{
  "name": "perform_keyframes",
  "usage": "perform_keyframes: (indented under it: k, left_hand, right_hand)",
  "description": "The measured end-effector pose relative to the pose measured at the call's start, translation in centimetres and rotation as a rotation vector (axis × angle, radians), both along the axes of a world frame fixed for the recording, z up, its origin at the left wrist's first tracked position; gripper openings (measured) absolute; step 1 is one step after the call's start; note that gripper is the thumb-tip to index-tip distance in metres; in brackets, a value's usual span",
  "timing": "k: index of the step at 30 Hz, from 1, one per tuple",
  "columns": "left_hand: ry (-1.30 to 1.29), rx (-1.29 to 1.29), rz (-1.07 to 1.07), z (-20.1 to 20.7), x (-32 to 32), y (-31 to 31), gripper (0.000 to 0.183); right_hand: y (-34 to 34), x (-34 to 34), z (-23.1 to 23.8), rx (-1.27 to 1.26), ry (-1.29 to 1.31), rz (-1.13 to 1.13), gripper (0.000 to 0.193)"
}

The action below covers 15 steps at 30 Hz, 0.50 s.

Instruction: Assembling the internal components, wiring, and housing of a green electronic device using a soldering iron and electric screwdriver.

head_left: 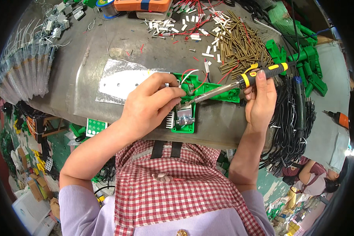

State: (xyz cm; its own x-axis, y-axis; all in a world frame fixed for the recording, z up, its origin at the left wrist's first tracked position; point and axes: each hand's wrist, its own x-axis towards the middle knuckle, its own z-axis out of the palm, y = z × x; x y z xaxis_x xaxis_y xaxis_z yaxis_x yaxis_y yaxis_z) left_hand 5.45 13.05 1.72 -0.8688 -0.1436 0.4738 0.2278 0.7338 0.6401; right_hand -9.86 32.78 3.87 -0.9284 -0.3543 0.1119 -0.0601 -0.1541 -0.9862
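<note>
My right hand grips a yellow and black soldering iron. Its metal shaft slants down to the left, and the tip reaches into a green plastic housing near the table's front edge. Inside the housing sits a silver metal part, just below the iron's tip. Red and white wires loop over its upper part. My left hand is at the housing's left side, thumb and fingers pinched by the tip. What they pinch is hidden. A white slotted piece shows at the housing's left edge.
A white sheet lies left of the housing. Several brass-coloured rods and white connectors are heaped behind. Black cables and green housings lie right, clear bags far left. Another person is at lower right.
</note>
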Motion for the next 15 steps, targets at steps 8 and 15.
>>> perform_keyframes:
  k: [8, 15]
  left_hand:
    - [0.02, -0.128, -0.049, 1.3, 0.8, -0.9, 0.028]
    - [-0.182, -0.173, 0.038, 0.6, 3.0, -3.6, 0.026]
  right_hand:
    - [-0.1, 0.1, 0.0, -0.004, -0.016, -0.006, 0.02]
    - [-0.2, 0.1, -0.1, 0.014, -0.018, -0.028, 0.02]
